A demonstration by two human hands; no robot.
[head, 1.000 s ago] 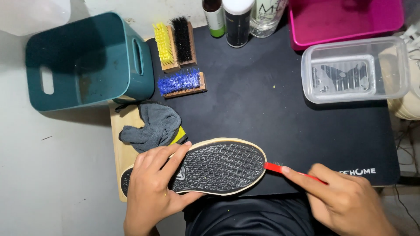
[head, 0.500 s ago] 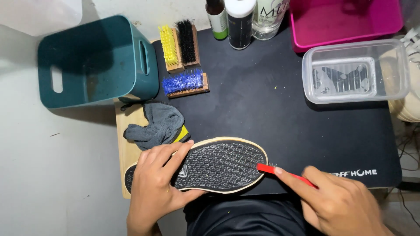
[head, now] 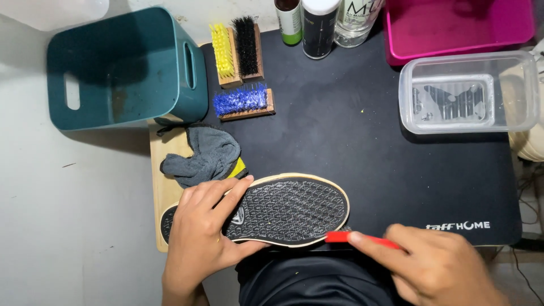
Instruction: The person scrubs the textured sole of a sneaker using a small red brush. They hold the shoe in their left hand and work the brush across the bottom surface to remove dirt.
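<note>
— Looking down from the head view, I see my left hand (head: pixel 198 238) closed over the heel half of an upturned shoe (head: pixel 283 209), fingers spread on its black sole.

— And your right hand?

— My right hand (head: pixel 436 266) pinches a thin red tool (head: pixel 345 237), its tip touching the sole's near edge. The shoe lies at the front of the black mat (head: pixel 351 141) on the worktop, near a grey cloth (head: pixel 204 156) and a teal bin (head: pixel 124 68).

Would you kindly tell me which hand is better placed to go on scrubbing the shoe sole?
Right: the right hand holds the red-handled tool at the shoe sole edge; the left hand is busy steadying the shoe.
</note>
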